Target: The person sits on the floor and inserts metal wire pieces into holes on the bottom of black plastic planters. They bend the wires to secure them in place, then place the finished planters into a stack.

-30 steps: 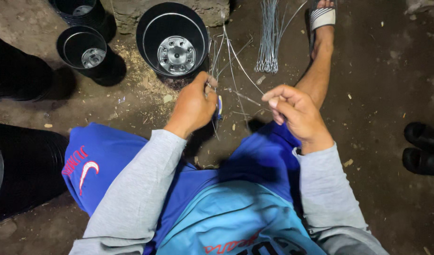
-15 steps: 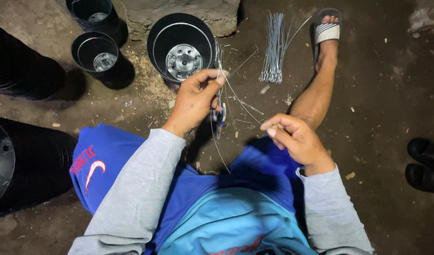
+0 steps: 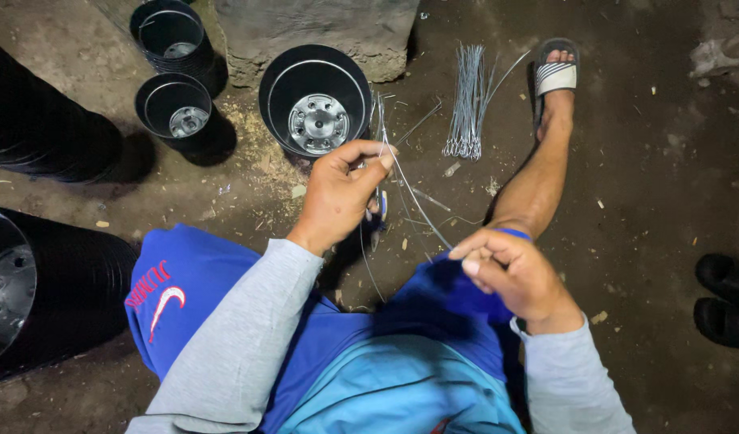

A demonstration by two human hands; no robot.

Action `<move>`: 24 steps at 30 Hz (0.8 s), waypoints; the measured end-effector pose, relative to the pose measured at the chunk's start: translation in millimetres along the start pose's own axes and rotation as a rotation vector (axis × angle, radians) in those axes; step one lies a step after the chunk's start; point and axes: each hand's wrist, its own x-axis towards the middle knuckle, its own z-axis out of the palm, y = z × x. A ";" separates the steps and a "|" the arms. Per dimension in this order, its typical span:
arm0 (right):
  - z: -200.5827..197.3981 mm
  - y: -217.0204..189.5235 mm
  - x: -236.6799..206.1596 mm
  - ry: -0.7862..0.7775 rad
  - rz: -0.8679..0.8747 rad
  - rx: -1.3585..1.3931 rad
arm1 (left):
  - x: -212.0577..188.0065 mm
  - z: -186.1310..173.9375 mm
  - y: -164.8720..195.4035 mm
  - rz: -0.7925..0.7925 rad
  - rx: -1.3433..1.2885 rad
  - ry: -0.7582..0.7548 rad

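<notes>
My left hand (image 3: 341, 189) pinches the upper ends of several thin metal wires (image 3: 409, 189) just below a black plastic pot (image 3: 315, 96). My right hand (image 3: 510, 269) is closed on the lower end of one wire, over my blue-clad right knee. The wire runs slanted between the two hands. More loose wires lie on the dirt under my left hand. I sit on the ground with my right leg stretched out, its foot in a striped slide sandal (image 3: 556, 74).
A bundle of cut wires (image 3: 467, 104) lies on the dirt beside my leg. Two smaller black pots (image 3: 176, 112) stand at upper left, stacked black pots (image 3: 32, 281) lie at the left edge, a stone block (image 3: 321, 28) sits behind, dark sandals (image 3: 727, 297) at right.
The view has shifted so everything sits lower in frame. My left hand has risen toward the pot while my right hand has drawn down and right, stretching the wire between them.
</notes>
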 end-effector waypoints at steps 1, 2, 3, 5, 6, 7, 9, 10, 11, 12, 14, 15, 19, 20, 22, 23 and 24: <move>5.6 -0.4 -2.3 -0.053 -0.030 0.016 | -0.3 0.0 -1.0 0.020 -0.012 -0.005; 12.1 -1.3 -5.5 -0.105 -0.061 0.032 | -0.8 0.0 -2.3 0.039 -0.025 -0.011; 17.1 -3.2 -6.6 -0.156 -0.091 0.047 | -0.3 0.3 -3.7 0.058 -0.038 -0.018; 27.6 -8.7 -9.4 -0.154 -0.153 -0.103 | -1.0 0.5 -6.9 0.056 0.005 0.013; 33.4 -11.7 -11.2 -0.152 -0.183 -0.177 | -1.9 0.4 -8.4 0.054 0.027 0.028; 38.1 -15.0 -11.9 -0.146 -0.179 -0.189 | -2.2 1.1 -9.8 0.088 0.028 0.032; 46.9 -21.9 -12.8 -0.135 -0.172 -0.213 | -3.5 2.0 -11.7 0.158 0.031 0.041; 50.1 -25.4 -13.5 -0.142 -0.186 -0.217 | -4.8 1.7 -12.0 0.203 0.138 0.066; 52.2 -28.9 -13.7 -0.150 -0.198 -0.221 | -5.1 1.5 -11.9 0.245 0.244 0.091; 53.9 -32.1 -13.8 -0.159 -0.210 -0.225 | -5.4 0.9 -11.4 0.286 0.351 0.117; 54.5 -37.6 -11.8 -0.071 -0.225 -0.369 | -3.5 -1.8 -8.7 0.134 0.223 0.092; 53.2 -39.9 -9.5 -0.027 -0.231 -0.440 | 0.0 -2.9 -6.7 0.058 0.160 0.081; 46.4 -39.1 -1.9 0.214 -0.424 -0.822 | 12.6 -17.4 5.8 0.033 0.168 0.042; 43.5 -36.3 -1.7 0.282 -0.466 -0.907 | 15.8 -21.5 9.1 0.031 0.150 0.015; 36.9 -26.1 -3.9 0.358 -0.451 -1.000 | 17.7 -27.0 12.6 0.018 0.146 -0.035; 32.0 -18.9 -3.6 0.366 -0.397 -1.009 | 19.3 -28.8 13.6 0.009 0.160 -0.059; 26.6 -10.3 -2.8 0.375 -0.345 -1.017 | 19.3 -29.2 13.0 0.001 0.174 -0.083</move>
